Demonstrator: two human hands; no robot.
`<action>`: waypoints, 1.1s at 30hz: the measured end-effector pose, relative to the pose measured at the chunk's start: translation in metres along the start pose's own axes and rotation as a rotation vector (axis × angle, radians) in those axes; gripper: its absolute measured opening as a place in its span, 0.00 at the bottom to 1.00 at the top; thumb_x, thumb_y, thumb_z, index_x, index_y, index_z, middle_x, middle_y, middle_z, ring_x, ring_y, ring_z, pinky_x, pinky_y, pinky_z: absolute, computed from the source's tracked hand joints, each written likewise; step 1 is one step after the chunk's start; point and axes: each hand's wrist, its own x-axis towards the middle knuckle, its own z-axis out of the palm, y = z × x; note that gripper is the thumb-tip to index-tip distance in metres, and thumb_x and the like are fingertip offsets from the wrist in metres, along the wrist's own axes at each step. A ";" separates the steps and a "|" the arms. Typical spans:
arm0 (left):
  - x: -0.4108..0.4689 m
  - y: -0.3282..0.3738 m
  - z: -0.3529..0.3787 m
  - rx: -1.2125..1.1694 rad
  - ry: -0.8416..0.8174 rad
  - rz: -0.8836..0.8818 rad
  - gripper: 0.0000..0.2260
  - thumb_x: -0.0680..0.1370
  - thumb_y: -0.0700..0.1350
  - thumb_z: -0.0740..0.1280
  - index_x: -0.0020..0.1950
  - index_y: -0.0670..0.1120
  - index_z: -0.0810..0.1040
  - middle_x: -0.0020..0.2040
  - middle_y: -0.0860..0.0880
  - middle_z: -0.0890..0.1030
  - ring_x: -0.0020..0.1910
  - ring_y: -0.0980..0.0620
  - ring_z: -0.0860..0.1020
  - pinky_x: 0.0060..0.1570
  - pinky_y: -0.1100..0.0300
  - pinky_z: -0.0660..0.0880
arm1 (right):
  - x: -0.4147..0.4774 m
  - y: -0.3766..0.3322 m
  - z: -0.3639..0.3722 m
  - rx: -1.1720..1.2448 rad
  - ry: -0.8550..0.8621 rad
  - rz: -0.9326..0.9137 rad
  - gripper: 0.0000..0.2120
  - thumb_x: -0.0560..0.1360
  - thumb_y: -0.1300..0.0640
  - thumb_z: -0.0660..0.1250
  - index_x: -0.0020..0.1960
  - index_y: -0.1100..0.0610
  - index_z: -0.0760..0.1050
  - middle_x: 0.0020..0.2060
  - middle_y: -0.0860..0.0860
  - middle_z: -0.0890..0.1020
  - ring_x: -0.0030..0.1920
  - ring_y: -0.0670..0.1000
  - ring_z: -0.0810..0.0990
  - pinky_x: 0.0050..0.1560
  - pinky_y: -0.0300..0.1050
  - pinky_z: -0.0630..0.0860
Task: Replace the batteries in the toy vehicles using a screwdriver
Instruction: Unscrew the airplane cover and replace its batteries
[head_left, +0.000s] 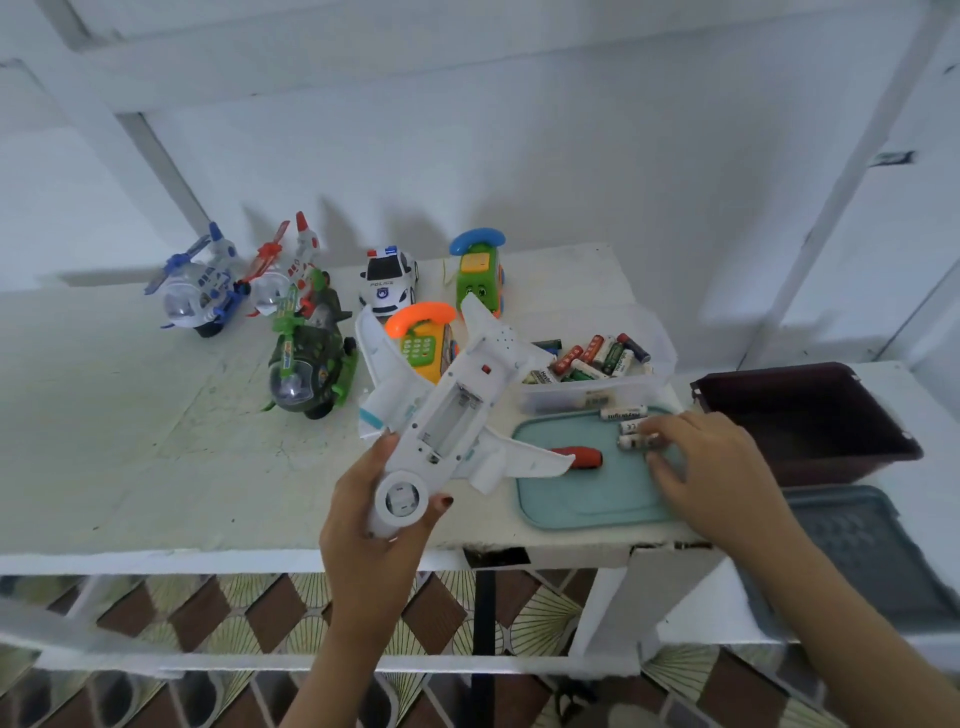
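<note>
The person's left grip (374, 514) is closed round the nose end of a white toy plane (493, 353), holding it belly-up above the near edge of the table (130, 441). The right grip (711, 467) reaches onto a tray, its curved fingertips resting on loose batteries; whether it has closed on one I cannot tell.

The white table carries everything else. At its right end stands a dark brown bin (810, 415), with a grey basket (857, 545) just in front of it. Left of these lies the teal tray (587, 499), and behind the tray is a clear box (582, 400) filled with mixed batteries.

The plane's battery bay (449, 421) is open, with no cells in it. Behind the plane are a green helicopter (306, 364), a blue helicopter (200, 291), a red helicopter (283, 270), a police car (388, 280), a green toy phone (478, 280) and an orange toy phone (423, 338).

On the tray, a red-handled screwdriver (584, 459) lies partly under the plane's wing. Three white batteries (623, 414) lie side by side at the tray's far edge.
</note>
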 end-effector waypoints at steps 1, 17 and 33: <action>-0.002 0.000 -0.002 -0.007 -0.016 0.001 0.29 0.68 0.62 0.73 0.65 0.52 0.74 0.56 0.61 0.78 0.55 0.62 0.77 0.52 0.66 0.75 | 0.000 -0.001 0.000 -0.022 0.017 0.007 0.13 0.63 0.65 0.76 0.46 0.58 0.81 0.38 0.54 0.80 0.37 0.56 0.76 0.39 0.47 0.71; 0.003 -0.023 -0.036 0.138 -0.164 0.062 0.26 0.66 0.55 0.73 0.61 0.47 0.77 0.58 0.54 0.74 0.59 0.64 0.71 0.58 0.69 0.71 | 0.006 -0.013 -0.004 -0.114 -0.018 -0.068 0.09 0.65 0.59 0.77 0.39 0.55 0.78 0.32 0.52 0.80 0.33 0.55 0.74 0.36 0.46 0.67; -0.013 -0.033 -0.048 0.008 -0.205 -0.022 0.30 0.64 0.39 0.80 0.60 0.59 0.74 0.54 0.62 0.80 0.56 0.64 0.77 0.54 0.71 0.73 | 0.011 -0.134 -0.015 0.475 0.004 -0.205 0.08 0.74 0.56 0.67 0.52 0.54 0.76 0.39 0.42 0.79 0.38 0.40 0.76 0.42 0.35 0.73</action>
